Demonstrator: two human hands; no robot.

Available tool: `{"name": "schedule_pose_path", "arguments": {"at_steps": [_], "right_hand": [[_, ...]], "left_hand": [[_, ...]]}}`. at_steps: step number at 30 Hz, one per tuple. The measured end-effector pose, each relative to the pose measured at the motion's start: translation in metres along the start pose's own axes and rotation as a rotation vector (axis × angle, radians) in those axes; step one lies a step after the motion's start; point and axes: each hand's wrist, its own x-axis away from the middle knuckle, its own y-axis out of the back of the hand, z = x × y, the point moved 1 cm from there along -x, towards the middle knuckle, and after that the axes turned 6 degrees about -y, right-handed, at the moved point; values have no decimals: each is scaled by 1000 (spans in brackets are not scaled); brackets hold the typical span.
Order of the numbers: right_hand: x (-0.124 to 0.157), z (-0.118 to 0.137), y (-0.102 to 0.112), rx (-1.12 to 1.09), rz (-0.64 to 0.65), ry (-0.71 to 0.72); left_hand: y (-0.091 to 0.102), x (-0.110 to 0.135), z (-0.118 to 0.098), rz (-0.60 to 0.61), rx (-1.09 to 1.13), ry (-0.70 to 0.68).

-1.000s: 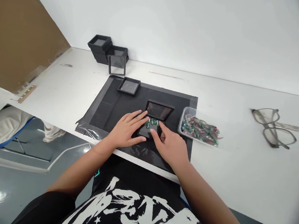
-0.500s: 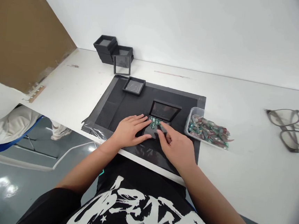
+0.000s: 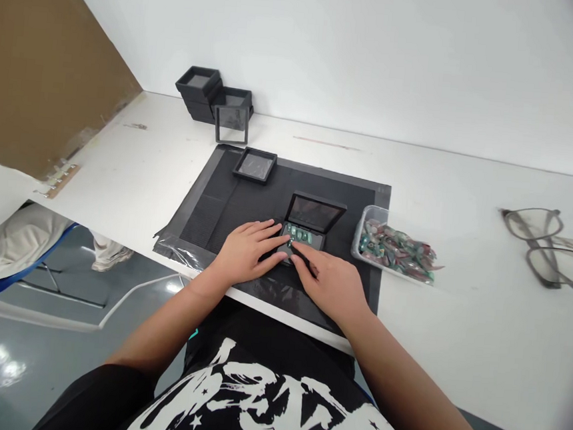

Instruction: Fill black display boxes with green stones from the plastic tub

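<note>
A small black hinged box (image 3: 311, 218) stands open on a black mat (image 3: 227, 203), its lid tilted up. A row of green pieces (image 3: 299, 232) lies inside it. My left hand (image 3: 247, 255) lies flat on the mat, fingers stretched out against the box's left side. From the right, my right hand (image 3: 328, 280) reaches in with its fingers extended, and its fingertips touch the pieces at the box's front. A clear plastic tray (image 3: 366, 225) of green and reddish pieces sits just right of the box.
A second shallow black box (image 3: 255, 165) lies at the mat's far edge. More black boxes (image 3: 211, 98) are stacked near the wall. A pair of glasses (image 3: 547, 248) lies on the white table at right. A brown board (image 3: 44, 53) stands at left.
My right fingertips slid left and down onto the pieces at the box's front. The left hand stayed beside the box. The camera shifted slightly.
</note>
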Motion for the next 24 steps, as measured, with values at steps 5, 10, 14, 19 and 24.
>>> {"name": "schedule_pose_path", "arguments": {"at_steps": [5, 10, 14, 19, 24], "right_hand": [[0, 1, 2, -7, 12, -14], [-3, 2, 4, -4, 34, -39], [-5, 2, 4, -13, 45, -51], [2, 5, 23, -80, -3, 8], [19, -23, 83, -317, 66, 185]], "left_hand": [[0, 0, 1, -13, -5, -5], [0, -1, 2, -17, -10, -18], [-1, -1, 4, -62, 6, -29], [6, 2, 5, -225, 38, -15], [15, -4, -10, -358, 81, -105]]}}
